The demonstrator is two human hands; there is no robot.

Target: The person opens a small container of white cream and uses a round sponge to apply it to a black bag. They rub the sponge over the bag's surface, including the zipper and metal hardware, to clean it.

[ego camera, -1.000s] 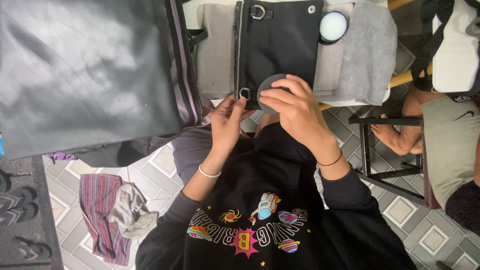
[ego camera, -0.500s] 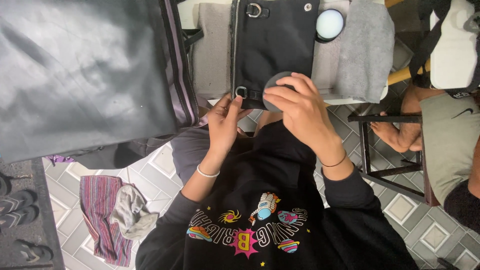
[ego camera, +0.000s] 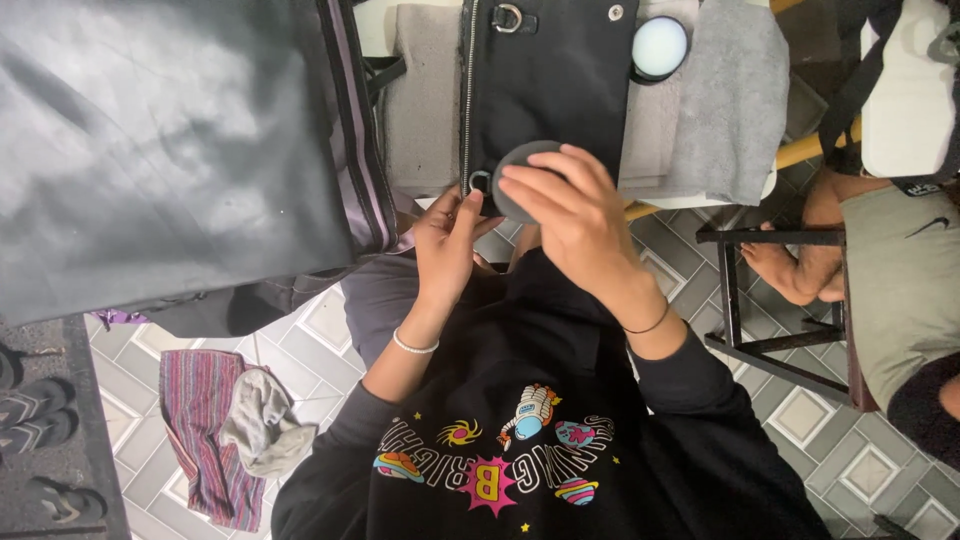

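Head view: right hand (ego camera: 570, 215) still clasping grey round pad (ego camera: 518, 172), left hand (ego camera: 447, 238) unmoved, pinching black bag's (ego camera: 550, 80) zipper edge.

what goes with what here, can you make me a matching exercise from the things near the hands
Things:
1. round dark pad
2. pale round dish
3. striped cloth
4. black leather piece

Places or states:
a. on the tiled floor
b. flat on the grey cloth, zip along one edge
c. held in the right hand
d. at the table's far edge, untouched

Pairs: 1-c, 2-d, 3-a, 4-b
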